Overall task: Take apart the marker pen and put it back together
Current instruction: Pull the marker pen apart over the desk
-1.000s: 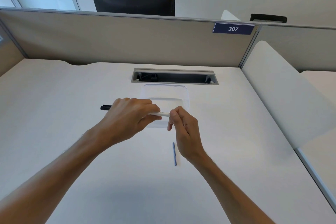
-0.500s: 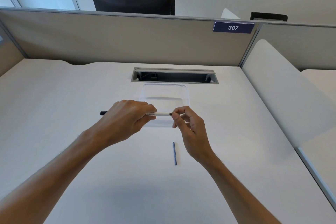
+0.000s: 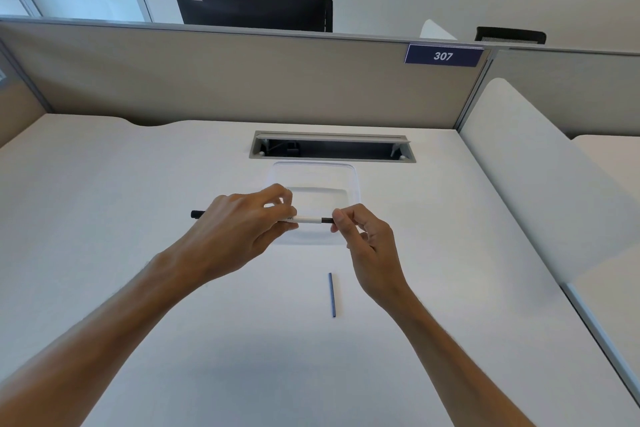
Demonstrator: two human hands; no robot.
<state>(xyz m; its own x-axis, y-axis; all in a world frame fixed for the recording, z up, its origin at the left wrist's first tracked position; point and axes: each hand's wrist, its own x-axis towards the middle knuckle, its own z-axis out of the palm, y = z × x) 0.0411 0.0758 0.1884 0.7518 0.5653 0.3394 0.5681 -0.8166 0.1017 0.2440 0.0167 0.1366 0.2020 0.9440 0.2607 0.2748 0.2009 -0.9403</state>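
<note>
A white marker pen [image 3: 306, 219] with a black cap end at its left is held level above the desk. My left hand [image 3: 239, 229] grips the pen's barrel around its middle. My right hand [image 3: 363, 236] pinches the pen's dark right end [image 3: 327, 220] between thumb and forefinger. A thin blue rod [image 3: 332, 295], the pen's ink stick, lies loose on the desk below my right hand. Most of the barrel is hidden inside my left fist.
A clear plastic tray [image 3: 353, 180] sits on the white desk [image 3: 104, 218] just behind the hands. Behind it is an open cable slot [image 3: 330, 147]. Beige partitions [image 3: 207, 80] close the back, and a white divider [image 3: 536, 166] slopes along the right.
My right hand has drawn to the right along the pen, uncovering more white barrel and the dark end piece. The left hand holds steady; the blue rod has not moved.
</note>
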